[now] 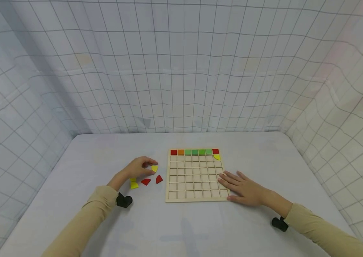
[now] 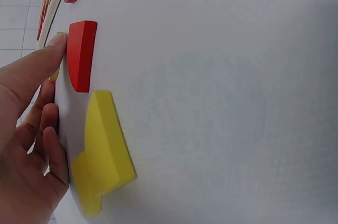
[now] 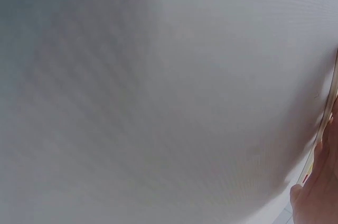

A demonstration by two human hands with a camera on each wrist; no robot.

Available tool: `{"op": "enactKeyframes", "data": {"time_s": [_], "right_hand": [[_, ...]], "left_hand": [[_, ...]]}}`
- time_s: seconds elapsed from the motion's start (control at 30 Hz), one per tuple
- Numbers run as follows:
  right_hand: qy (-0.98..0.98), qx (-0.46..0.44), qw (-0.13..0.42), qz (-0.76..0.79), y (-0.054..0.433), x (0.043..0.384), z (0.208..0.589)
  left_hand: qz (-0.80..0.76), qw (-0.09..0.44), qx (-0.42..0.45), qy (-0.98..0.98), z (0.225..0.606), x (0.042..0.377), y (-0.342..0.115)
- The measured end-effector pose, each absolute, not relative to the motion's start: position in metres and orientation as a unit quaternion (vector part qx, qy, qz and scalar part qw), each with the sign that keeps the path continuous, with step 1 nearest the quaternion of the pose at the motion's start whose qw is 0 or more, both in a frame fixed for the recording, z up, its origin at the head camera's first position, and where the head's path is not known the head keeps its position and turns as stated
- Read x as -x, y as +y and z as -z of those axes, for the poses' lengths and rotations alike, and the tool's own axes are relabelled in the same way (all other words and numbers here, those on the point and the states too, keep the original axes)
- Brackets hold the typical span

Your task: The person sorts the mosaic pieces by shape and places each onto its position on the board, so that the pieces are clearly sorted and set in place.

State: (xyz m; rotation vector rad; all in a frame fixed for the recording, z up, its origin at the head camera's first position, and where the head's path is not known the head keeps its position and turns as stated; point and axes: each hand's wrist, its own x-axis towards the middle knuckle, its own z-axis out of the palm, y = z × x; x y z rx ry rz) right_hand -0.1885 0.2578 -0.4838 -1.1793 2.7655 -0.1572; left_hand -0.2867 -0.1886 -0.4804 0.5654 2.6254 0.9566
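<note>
My left hand [image 1: 138, 167] pinches a yellow quarter-circle piece [image 1: 154, 168] between thumb and fingers, just above the table left of the wooden grid board [image 1: 189, 178]. Two red quarter-circle pieces, one nearer [image 1: 146, 181] and one closer to the board [image 1: 159, 179], lie by that hand. Yellow pieces [image 2: 108, 145] lie together under the left wrist, one overlapping another in the left wrist view. With fingers spread, my right hand [image 1: 247, 190] rests on the board's right edge. Along the board's top row sit red, orange and green squares [image 1: 194, 152]; a yellow quarter-circle [image 1: 217, 157] lies below the rightmost red square.
The white table [image 1: 181, 228] is enclosed by hanging white sheets with a dark grid pattern [image 1: 181, 71] at the back and sides. Black wrist cameras are worn on the left wrist [image 1: 124, 200] and right wrist [image 1: 279, 224].
</note>
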Motion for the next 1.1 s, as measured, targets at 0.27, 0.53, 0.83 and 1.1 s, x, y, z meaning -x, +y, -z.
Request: {"op": "enactKeyframes", "data": {"time_s": [0.27,0.53,0.83,1.1], "right_hand": [[0.919,0.386,0.066,0.047,0.2589,0.1894,0.4845],[0.919,0.382,0.075,0.052,0.2581,0.1897,0.4828],[0.918,0.386,0.070,0.052,0.2580,0.1894,0.4830],[0.914,0.394,0.070,0.067,0.2580,0.1875,0.4806]], "left_hand": [[-0.321,0.127,-0.192,0.919,0.4806,0.2865,-0.1885],[-0.307,0.110,-0.182,0.928,0.4814,0.2857,-0.1863],[-0.304,0.073,-0.173,0.934,0.4821,0.2820,-0.1843],[-0.305,0.044,-0.180,0.934,0.4829,0.2789,-0.1830]]}}
